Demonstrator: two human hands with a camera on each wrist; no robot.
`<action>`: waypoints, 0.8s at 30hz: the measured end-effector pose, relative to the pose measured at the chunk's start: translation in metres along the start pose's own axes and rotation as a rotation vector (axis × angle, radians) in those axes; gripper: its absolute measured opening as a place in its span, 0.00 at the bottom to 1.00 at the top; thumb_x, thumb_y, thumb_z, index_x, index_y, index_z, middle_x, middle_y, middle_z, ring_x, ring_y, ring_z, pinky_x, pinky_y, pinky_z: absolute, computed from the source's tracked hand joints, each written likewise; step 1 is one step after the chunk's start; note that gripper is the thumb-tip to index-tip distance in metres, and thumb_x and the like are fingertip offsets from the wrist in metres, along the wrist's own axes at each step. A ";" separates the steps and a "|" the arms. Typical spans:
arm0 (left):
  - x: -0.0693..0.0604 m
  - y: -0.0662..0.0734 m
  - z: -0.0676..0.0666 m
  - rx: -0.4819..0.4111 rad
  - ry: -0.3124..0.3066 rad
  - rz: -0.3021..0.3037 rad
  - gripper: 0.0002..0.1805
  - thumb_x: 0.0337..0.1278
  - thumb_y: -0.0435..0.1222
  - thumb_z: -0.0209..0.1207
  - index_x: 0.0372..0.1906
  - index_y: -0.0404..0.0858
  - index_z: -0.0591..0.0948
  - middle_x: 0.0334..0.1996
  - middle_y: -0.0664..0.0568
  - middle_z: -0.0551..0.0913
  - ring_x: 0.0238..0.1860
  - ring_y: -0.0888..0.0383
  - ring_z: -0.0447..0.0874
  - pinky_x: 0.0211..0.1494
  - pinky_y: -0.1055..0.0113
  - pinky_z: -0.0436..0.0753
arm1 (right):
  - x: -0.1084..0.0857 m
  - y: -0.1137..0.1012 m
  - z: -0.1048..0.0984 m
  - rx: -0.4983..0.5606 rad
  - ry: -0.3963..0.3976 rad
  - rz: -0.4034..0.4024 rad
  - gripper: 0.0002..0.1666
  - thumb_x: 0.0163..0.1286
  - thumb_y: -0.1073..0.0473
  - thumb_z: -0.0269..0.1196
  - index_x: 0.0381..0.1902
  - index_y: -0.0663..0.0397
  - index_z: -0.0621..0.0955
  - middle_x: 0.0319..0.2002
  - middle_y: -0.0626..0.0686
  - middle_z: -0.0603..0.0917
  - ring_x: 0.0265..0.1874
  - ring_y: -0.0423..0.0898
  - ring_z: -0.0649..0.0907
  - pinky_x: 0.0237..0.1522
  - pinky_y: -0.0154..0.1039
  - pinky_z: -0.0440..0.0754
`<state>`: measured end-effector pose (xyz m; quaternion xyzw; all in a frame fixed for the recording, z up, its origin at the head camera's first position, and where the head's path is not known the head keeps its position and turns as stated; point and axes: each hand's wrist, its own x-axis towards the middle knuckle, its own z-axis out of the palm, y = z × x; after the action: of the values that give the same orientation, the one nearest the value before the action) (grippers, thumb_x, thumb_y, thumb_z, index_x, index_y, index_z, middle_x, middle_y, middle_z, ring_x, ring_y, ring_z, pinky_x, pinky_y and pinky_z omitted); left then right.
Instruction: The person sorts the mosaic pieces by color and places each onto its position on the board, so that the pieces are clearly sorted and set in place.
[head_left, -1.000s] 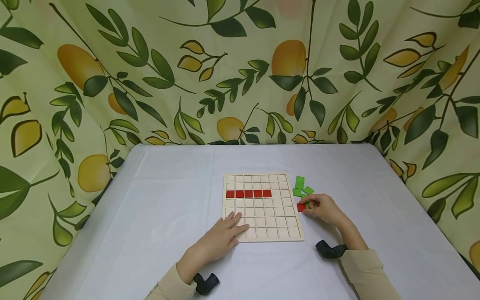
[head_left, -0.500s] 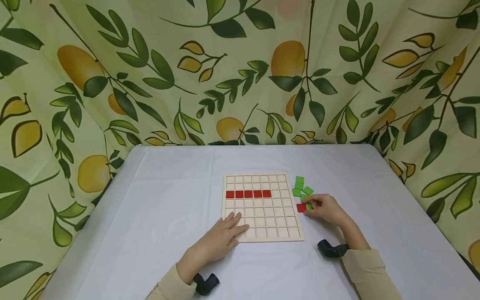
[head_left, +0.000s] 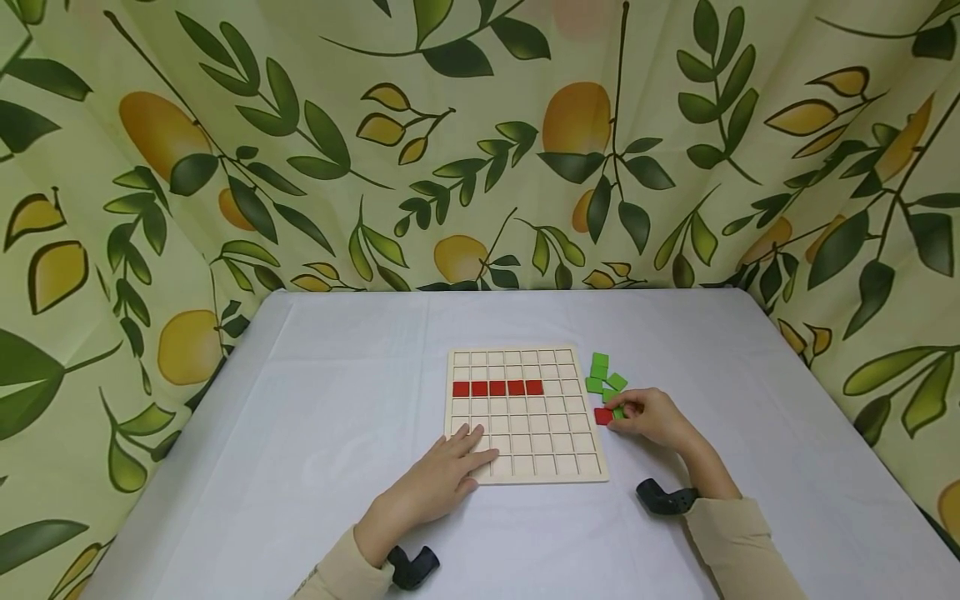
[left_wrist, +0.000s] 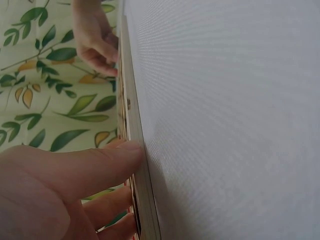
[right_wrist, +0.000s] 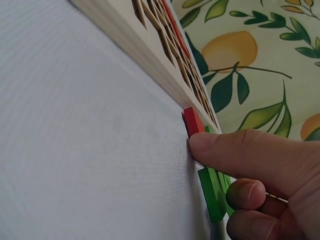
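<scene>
A wooden grid board (head_left: 540, 444) lies on the white-covered table, with a row of several red square tiles (head_left: 497, 388) set in its third row from the top. My left hand (head_left: 431, 479) rests with spread fingers on the board's lower left corner; its thumb (left_wrist: 127, 155) lies along the board's edge in the left wrist view. Just off the board's right side, my right hand (head_left: 651, 418) pinches a loose red tile (head_left: 602, 416) at its right end. In the right wrist view the thumb (right_wrist: 202, 144) presses the red tile's side, and the index fingertip is hidden.
Several loose green tiles (head_left: 599, 365) lie to the right of the board, some partly under my right hand. A green tile (right_wrist: 212, 195) sits close below the thumb. Black devices (head_left: 667, 498) are worn at both wrists. A leaf-and-fruit patterned curtain (head_left: 480, 167) surrounds the table.
The fingers of my right hand have shifted very slightly right along the loose red tile, which stays in about the same place. My left hand and the board have not moved.
</scene>
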<state>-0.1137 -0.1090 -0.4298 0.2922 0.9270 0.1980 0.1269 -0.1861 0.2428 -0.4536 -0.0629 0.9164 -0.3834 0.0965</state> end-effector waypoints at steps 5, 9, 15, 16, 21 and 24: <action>0.000 -0.001 0.000 -0.001 -0.005 -0.005 0.24 0.67 0.37 0.53 0.67 0.47 0.71 0.75 0.42 0.60 0.77 0.42 0.54 0.75 0.41 0.61 | 0.000 0.000 -0.001 0.006 0.002 -0.003 0.16 0.55 0.65 0.70 0.42 0.67 0.83 0.20 0.46 0.67 0.23 0.38 0.68 0.24 0.29 0.64; 0.000 -0.001 0.000 0.001 -0.007 -0.007 0.24 0.68 0.37 0.52 0.68 0.46 0.71 0.75 0.42 0.60 0.77 0.42 0.54 0.75 0.41 0.61 | 0.000 0.001 -0.002 0.029 0.001 -0.013 0.17 0.55 0.64 0.70 0.43 0.68 0.83 0.21 0.47 0.68 0.23 0.37 0.67 0.24 0.28 0.64; 0.000 -0.001 0.000 0.005 -0.002 -0.009 0.24 0.67 0.37 0.53 0.67 0.47 0.71 0.75 0.42 0.60 0.77 0.42 0.55 0.75 0.41 0.61 | 0.003 0.000 -0.005 0.046 0.014 -0.033 0.17 0.56 0.65 0.69 0.43 0.70 0.82 0.22 0.47 0.68 0.22 0.35 0.67 0.23 0.29 0.64; 0.000 -0.001 0.000 0.007 -0.001 -0.008 0.24 0.67 0.37 0.53 0.67 0.47 0.71 0.75 0.42 0.60 0.77 0.42 0.55 0.75 0.41 0.62 | 0.003 -0.001 -0.006 0.046 0.015 -0.036 0.17 0.57 0.65 0.69 0.43 0.70 0.82 0.22 0.47 0.68 0.21 0.35 0.67 0.22 0.29 0.64; 0.001 -0.001 0.000 0.010 0.000 -0.003 0.24 0.67 0.37 0.53 0.67 0.47 0.71 0.75 0.42 0.61 0.77 0.42 0.55 0.75 0.41 0.62 | 0.003 -0.002 -0.006 0.044 0.019 -0.042 0.18 0.57 0.65 0.69 0.43 0.71 0.81 0.22 0.47 0.68 0.20 0.35 0.66 0.21 0.29 0.64; 0.001 -0.001 0.000 0.005 -0.001 -0.004 0.24 0.67 0.37 0.53 0.67 0.46 0.71 0.75 0.42 0.61 0.77 0.42 0.55 0.75 0.41 0.62 | 0.004 -0.003 -0.006 0.045 0.021 -0.039 0.18 0.57 0.65 0.69 0.43 0.71 0.81 0.22 0.47 0.68 0.21 0.35 0.66 0.21 0.29 0.63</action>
<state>-0.1143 -0.1091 -0.4304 0.2907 0.9280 0.1954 0.1271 -0.1908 0.2441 -0.4476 -0.0745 0.9070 -0.4065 0.0807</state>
